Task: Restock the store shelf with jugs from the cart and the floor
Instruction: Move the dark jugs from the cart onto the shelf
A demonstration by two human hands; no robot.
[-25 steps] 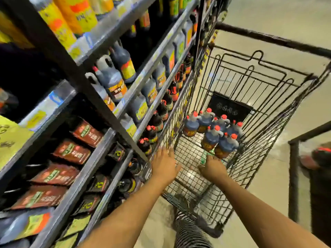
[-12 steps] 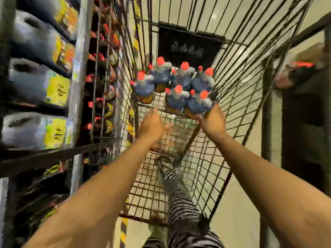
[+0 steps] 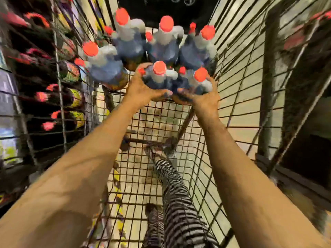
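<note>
Several dark jugs with red caps stand bunched at the far end of a wire shopping cart (image 3: 231,72). My left hand (image 3: 141,88) wraps around the near left jug (image 3: 157,77). My right hand (image 3: 200,97) cups the near right jug (image 3: 198,81). Both arms reach down into the cart basket. Behind them stand three more jugs (image 3: 166,42) and one further left (image 3: 102,63). The picture is blurred by motion.
Store shelves (image 3: 59,97) with dark, red-capped bottles run along the left, seen through the cart's wire side. A dark shape (image 3: 304,68) stands to the right of the cart. A striped trouser leg (image 3: 179,194) shows through the cart's mesh floor.
My view has dropped closer into the cart. Both hands have moved forward from in front of the jugs and closed around the two nearest ones.
</note>
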